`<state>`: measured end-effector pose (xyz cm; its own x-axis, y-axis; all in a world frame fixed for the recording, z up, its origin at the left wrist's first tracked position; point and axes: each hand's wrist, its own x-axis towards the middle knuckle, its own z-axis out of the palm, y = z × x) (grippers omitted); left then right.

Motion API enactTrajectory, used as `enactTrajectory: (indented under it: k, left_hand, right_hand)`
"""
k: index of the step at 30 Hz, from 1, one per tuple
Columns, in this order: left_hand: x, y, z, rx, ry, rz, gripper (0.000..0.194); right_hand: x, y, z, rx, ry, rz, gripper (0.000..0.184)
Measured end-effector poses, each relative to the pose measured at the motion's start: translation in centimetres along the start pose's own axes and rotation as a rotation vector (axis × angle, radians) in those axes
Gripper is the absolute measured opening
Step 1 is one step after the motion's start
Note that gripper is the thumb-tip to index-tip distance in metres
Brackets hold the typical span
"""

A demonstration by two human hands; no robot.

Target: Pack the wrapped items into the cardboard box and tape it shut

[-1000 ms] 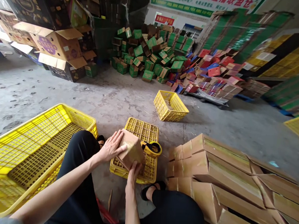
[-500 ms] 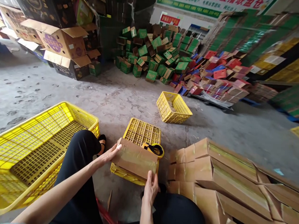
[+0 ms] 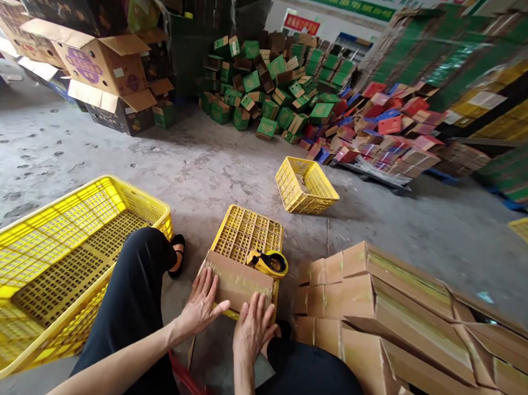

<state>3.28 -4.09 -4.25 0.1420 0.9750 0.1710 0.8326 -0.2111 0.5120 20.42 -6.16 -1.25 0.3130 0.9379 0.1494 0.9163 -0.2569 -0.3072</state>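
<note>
A brown cardboard box (image 3: 240, 279) lies on an upturned yellow crate (image 3: 248, 232) between my knees. My left hand (image 3: 200, 304) lies flat on the box's near left side, fingers spread. My right hand (image 3: 253, 331) presses flat on its near right side, fingers stretched out. A yellow tape dispenser (image 3: 268, 262) rests on the crate just beyond the box.
A large yellow crate (image 3: 54, 262) stands at my left. Stacked brown boxes (image 3: 395, 313) lie at my right. A small yellow basket (image 3: 306, 186) sits further out on the concrete floor. Piles of green and red cartons (image 3: 306, 99) fill the back.
The box was turned and held by its ends, then lowered toward me onto the crate. Both hands now lie flat on its near side.
</note>
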Motion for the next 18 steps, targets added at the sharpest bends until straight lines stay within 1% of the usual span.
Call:
enactTrajectory:
  k: [2,5,6,8,10,13,15,18]
  left_hand:
    - [0.2,1.0,0.0,-0.022,-0.087,0.049,0.082]
    - [0.8,2.4,-0.5,-0.132,-0.252,0.128,0.077]
    - [0.9,2.7,-0.8,-0.161,-0.285,0.137,0.078]
    - [1.1,3.0,-1.4,-0.192,-0.317,0.133,0.079]
    - [1.3,2.9,-2.0,-0.198,-0.335,0.134,0.079]
    - [1.8,1.8,-3.3,-0.181,-0.351,0.142,0.074]
    - [2.1,0.6,-4.3,-0.137,-0.33,0.112,0.071]
    - [2.6,-1.2,-5.5,-0.049,-0.274,0.055,0.07]
  right_hand:
    - [-0.9,-1.8,0.1,-0.032,-0.085,-0.082,0.059]
    - [-1.9,-4.4,0.2,-0.021,-0.234,-0.21,0.06]
    - [-2.0,-5.0,0.2,-0.012,-0.279,-0.241,0.06]
    - [-2.0,-5.5,-0.1,0.004,-0.332,-0.277,0.059]
    - [-1.5,-5.2,-0.7,0.02,-0.334,-0.305,0.058]
    - [-0.5,-3.2,-1.7,0.002,-0.283,-0.306,0.059]
    - [0.4,-1.4,-2.2,-0.042,-0.241,-0.232,0.058]
    - [1.3,0.9,-2.4,-0.088,-0.186,-0.097,0.064]
